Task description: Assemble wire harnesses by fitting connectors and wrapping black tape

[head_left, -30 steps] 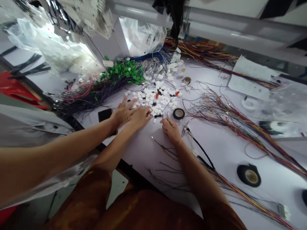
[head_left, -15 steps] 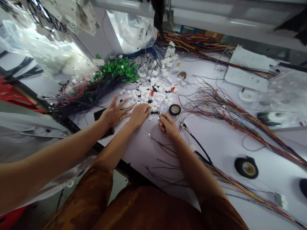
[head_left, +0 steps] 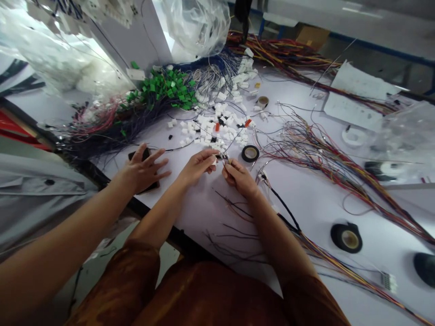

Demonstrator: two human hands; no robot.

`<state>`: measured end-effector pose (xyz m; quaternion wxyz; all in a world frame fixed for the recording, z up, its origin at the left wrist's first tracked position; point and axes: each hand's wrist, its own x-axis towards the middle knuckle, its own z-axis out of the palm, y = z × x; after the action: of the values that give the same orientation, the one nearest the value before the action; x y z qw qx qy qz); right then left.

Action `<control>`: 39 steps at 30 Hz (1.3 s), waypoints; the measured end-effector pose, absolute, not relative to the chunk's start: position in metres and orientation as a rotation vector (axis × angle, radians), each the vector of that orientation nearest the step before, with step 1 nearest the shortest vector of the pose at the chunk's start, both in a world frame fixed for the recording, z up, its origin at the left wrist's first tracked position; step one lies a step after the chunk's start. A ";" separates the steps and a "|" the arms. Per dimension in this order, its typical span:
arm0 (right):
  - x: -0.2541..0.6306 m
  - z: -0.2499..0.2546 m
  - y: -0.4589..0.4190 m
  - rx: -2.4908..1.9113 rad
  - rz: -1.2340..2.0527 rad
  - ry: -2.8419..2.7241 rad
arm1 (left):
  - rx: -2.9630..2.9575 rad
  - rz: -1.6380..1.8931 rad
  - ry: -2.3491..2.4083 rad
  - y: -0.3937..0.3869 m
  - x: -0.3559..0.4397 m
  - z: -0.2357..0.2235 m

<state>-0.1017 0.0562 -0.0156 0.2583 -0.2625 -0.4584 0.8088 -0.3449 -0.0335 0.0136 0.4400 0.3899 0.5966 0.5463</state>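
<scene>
My left hand is closed in a pinch on a small white connector at the near edge of a heap of white connectors. My right hand is closed on the ends of thin dark wires and meets the left hand's fingertips. The two hands almost touch above the white table. Another person's hand, fingers spread, rests on a black phone at the left.
A small black tape roll lies just right of my hands, a larger one at the near right. Coloured wire bundles fan across the right. Green connectors on dark wires lie behind. Plastic bags and papers stand farther back.
My left hand drew back from the connector heap with a white piece and met my right hand. The other person's hand slid back left onto the phone.
</scene>
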 end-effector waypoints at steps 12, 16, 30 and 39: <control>-0.108 -0.019 0.054 -0.783 2.151 -1.353 | 0.841 1.287 1.359 -0.003 -0.274 0.004; -0.109 -0.017 0.054 -0.823 2.138 -1.336 | 0.840 1.279 1.329 -0.005 -0.272 0.009; -0.103 -0.011 0.052 -0.904 2.009 -1.416 | 0.403 1.294 1.029 -0.003 -0.282 -0.010; -0.103 -0.007 0.053 -1.049 1.674 -1.484 | 0.393 1.344 1.095 -0.004 -0.276 -0.007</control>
<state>-0.1034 0.0532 -0.0072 0.3293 -0.4008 -0.5671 0.6398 -0.2759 -0.0035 -0.0065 0.6304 0.1714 0.4780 0.5871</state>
